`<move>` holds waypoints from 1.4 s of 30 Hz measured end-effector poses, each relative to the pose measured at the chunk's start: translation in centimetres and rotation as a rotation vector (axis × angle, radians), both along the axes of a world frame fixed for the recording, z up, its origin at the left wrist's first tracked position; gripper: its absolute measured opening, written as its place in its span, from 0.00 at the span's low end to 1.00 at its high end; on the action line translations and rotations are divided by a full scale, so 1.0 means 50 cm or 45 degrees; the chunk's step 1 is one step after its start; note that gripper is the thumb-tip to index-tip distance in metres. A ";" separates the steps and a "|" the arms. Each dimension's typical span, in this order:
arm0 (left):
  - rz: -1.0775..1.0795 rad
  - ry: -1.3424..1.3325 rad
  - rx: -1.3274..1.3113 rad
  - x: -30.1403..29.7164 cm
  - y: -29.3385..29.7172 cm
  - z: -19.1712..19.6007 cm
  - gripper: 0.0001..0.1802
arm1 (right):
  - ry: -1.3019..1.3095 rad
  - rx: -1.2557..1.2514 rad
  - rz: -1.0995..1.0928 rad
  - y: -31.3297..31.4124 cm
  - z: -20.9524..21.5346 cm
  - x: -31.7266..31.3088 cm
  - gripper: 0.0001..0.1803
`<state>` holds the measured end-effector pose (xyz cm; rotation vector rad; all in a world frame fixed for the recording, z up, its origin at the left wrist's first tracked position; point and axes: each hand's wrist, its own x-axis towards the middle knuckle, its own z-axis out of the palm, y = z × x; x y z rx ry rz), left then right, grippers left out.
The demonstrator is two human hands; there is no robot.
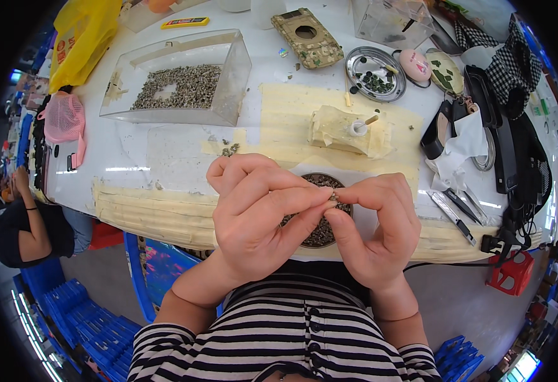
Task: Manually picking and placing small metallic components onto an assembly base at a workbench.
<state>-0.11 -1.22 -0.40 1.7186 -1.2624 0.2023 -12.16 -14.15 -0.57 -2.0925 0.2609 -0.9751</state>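
The person's two hands meet above the near edge of the counter, right of its middle. The left hand pinches a tiny grey-brown metallic piece between thumb and forefinger. The right hand brings its thumb and forefinger to the same piece; whether it grips too cannot be told. Just below them, near that edge, is a round, dark-rimmed dish of small grey-brown bits. Beyond, toward the far edge, stand a cream tape-covered block and a round silver metal tin with dark green pieces. A clear rectangular plastic box sits toward the far left corner.
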 end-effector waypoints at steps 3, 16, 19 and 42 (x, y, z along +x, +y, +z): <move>0.009 -0.007 0.016 -0.001 0.000 0.001 0.16 | -0.014 -0.012 -0.013 0.000 0.002 -0.001 0.14; 0.035 -0.013 -0.016 -0.001 -0.005 -0.002 0.14 | -0.064 -0.207 -0.043 0.001 0.001 -0.006 0.17; 0.034 0.001 -0.023 -0.003 -0.003 0.000 0.14 | -0.032 -0.132 -0.073 0.002 0.000 -0.007 0.17; -0.042 0.001 -0.002 0.001 0.003 -0.003 0.18 | 0.022 0.059 0.004 0.001 -0.003 -0.005 0.12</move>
